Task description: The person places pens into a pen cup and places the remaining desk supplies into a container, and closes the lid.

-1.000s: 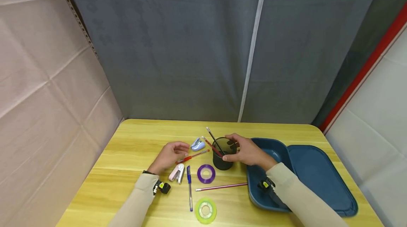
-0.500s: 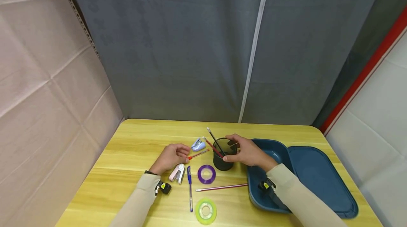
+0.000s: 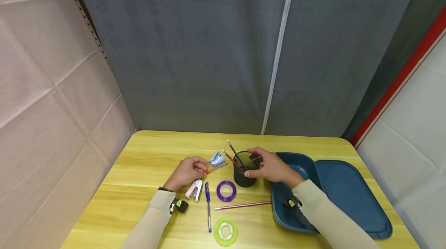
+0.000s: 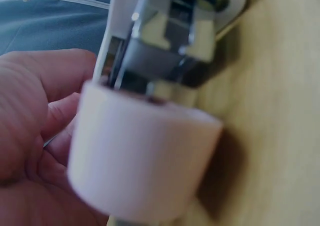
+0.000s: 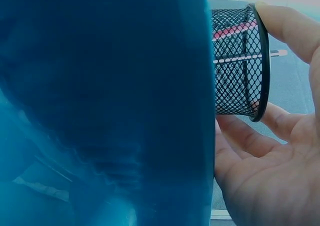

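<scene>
In the head view my left hand [image 3: 187, 172] pinches a red pen [image 3: 216, 168] near its red end, and the pen's clear end points toward the cup. My right hand [image 3: 272, 167] grips the rim of a black mesh pencil cup [image 3: 244, 181], thumb on the near side and fingers on the far side. Two pencils lean in that cup, one black [image 3: 230, 146] and one red [image 3: 228, 157]. The right wrist view shows the cup's mesh wall [image 5: 232, 86] between thumb and fingers. In the left wrist view a pink stapler [image 4: 140, 151] covers part of the hand, and the pen is hidden.
A blue stapler [image 3: 217, 159] lies behind the pen. Nearer are a blue pen [image 3: 208, 206], purple tape [image 3: 226, 191], green tape [image 3: 225, 232] and a striped pencil [image 3: 242, 205]. A blue box [image 3: 280, 218] with its lid [image 3: 355, 198] stands under the right forearm.
My left fingers have closed on the red pen, which has shifted slightly and now shows less of its red end. The right hand and the cup stay in place.
</scene>
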The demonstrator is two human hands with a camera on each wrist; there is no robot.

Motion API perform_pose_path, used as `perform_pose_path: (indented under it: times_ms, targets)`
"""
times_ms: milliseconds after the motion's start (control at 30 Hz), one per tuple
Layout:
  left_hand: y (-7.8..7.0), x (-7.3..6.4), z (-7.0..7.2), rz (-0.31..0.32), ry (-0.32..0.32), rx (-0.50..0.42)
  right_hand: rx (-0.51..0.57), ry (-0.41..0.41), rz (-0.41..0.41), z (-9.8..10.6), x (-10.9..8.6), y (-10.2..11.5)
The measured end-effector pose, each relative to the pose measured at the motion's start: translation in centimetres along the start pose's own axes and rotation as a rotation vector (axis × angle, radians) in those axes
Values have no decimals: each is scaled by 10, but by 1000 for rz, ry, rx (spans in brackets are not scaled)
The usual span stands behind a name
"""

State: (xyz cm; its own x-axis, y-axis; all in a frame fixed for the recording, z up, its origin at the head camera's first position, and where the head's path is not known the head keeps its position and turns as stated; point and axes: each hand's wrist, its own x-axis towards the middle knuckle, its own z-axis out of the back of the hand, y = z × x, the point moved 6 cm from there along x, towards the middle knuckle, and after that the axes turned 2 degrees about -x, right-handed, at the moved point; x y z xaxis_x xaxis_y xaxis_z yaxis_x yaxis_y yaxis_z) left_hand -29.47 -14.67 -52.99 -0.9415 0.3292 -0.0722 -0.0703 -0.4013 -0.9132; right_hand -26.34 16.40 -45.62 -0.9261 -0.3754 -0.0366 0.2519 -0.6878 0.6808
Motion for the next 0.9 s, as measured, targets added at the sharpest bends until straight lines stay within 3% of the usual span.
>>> perform_pose_path:
  times_ms: [233,700,900]
  targets:
    - [-3,0,1,11,-15,10,14,-1,-3,0,0,-1]
    - [-10,0,7,14,-59,-65,17,-2,5,1,0,1]
    - [-13,-1,9,9,-104,-92,23,-1,12,-1,1,-1]
